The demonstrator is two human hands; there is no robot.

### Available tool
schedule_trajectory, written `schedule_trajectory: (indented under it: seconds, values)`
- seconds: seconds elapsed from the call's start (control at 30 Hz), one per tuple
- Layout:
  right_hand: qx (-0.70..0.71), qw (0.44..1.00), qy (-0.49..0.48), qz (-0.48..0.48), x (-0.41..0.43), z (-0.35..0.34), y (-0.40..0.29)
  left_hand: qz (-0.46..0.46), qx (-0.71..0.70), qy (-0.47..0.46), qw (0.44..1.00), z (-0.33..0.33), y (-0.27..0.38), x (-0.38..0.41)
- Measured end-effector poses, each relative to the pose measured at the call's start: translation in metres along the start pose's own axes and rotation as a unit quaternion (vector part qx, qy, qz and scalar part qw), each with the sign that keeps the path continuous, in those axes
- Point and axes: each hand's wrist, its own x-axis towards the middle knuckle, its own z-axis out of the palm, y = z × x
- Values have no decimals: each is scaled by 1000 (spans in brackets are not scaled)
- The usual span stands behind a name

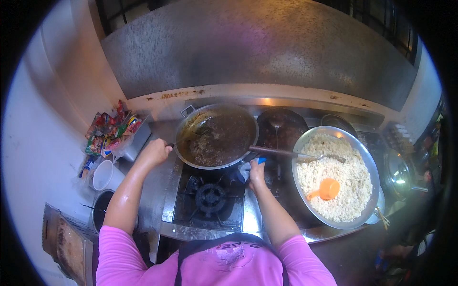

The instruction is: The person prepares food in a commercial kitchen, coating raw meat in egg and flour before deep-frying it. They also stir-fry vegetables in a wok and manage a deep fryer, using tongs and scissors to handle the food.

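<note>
A wide metal pan (186, 162) with dark brown, saucy food (229, 132) in it sits at the back of the stove. My left hand (154, 154) is closed round a thin dark handle (171, 145) at the pan's left rim. A dark slotted utensil head (204, 131) lies in the food; whether it belongs to that handle is unclear. Below the pan's right rim, my right hand (257, 173) grips a grey and blue cloth (245, 171). Whatever the cloth may cover is hidden. To the right stands a large metal bowl (297, 178) of cooked rice (343, 196).
An orange measuring scoop (328, 189) and a wooden-handled turner (273, 151) rest on the rice bowl. Behind is a dark wok (297, 119) with a ladle (276, 123). A bare burner (208, 197) lies nearer me. Packets (103, 132) and a white tub (107, 176) crowd the left.
</note>
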Motion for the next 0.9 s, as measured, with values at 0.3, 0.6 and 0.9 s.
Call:
schedule_trajectory:
  seconds: [0.3, 0.6, 0.9]
  values:
    - [-130, 990, -61, 2, 2, 3, 1, -193, -402, -43, 894, 57, 52, 97]
    - [-154, 982, -104, 41, 34, -14, 4, 130, -36, -54, 989, 34, 84, -6]
    - [-77, 989, -98, 80, 14, 3, -19, 99, 174, 29, 979, -14, 22, -111]
